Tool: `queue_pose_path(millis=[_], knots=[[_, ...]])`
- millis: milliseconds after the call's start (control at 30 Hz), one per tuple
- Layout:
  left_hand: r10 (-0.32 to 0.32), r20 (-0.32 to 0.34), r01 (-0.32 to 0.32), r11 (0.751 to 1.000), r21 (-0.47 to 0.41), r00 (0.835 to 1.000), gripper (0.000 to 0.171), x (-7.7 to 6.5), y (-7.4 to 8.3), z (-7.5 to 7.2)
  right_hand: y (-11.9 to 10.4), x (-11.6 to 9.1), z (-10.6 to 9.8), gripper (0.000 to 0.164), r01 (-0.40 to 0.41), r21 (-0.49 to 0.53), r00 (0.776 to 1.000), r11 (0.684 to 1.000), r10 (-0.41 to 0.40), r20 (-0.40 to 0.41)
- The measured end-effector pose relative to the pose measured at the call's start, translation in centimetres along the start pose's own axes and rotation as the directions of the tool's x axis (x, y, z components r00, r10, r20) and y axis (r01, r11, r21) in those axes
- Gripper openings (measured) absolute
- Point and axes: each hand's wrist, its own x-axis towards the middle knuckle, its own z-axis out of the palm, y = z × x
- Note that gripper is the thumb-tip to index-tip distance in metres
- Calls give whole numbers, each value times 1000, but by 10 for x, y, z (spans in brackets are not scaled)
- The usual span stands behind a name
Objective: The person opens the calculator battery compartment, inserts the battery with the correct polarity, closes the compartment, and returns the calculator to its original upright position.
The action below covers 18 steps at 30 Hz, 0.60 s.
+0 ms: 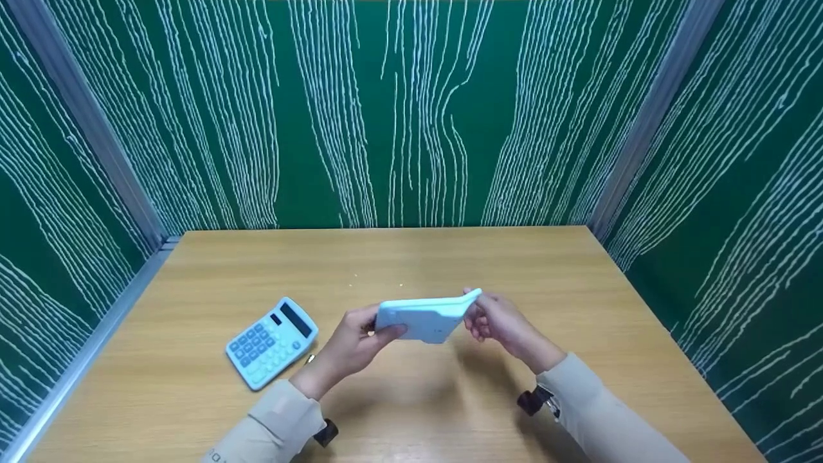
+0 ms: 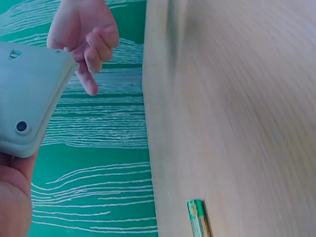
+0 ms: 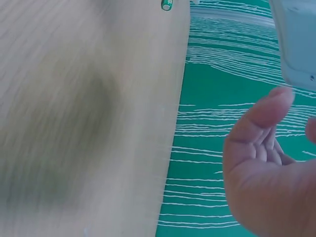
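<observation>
My left hand (image 1: 350, 341) grips a pale blue calculator (image 1: 421, 321) by its left end, thumb across the face toward me. It is held above the table and bends upward at its right end. Its back, with a round black foot, shows in the left wrist view. My right hand (image 1: 505, 325) is at the raised right end, several fingers curled and a fingertip right at the corner; I cannot tell whether it pinches the calculator. A second pale blue calculator (image 1: 273, 344) lies keys up on the table, left of my left hand. Near my left wrist lies a green and gold battery (image 2: 199, 219).
The wooden table (image 1: 411, 399) ends at a green back wall (image 1: 321, 128) with wavy white lines. Similar side panels stand left and right, joined by grey metal posts (image 1: 636, 128). A few tiny pale specks (image 1: 355, 276) lie on the tabletop beyond my hands.
</observation>
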Motion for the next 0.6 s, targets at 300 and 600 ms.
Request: queue_pose_path(millis=[300, 600], knots=[[-125, 7, 124, 979, -162, 992, 45, 2, 4, 2, -12, -6, 8, 34, 153, 164, 985, 975, -137, -102], [-231, -15, 221, 948, -231, 973, 52, 2, 1, 0, -17, -17, 9, 39, 262, 160, 965, 952, -263, -12]])
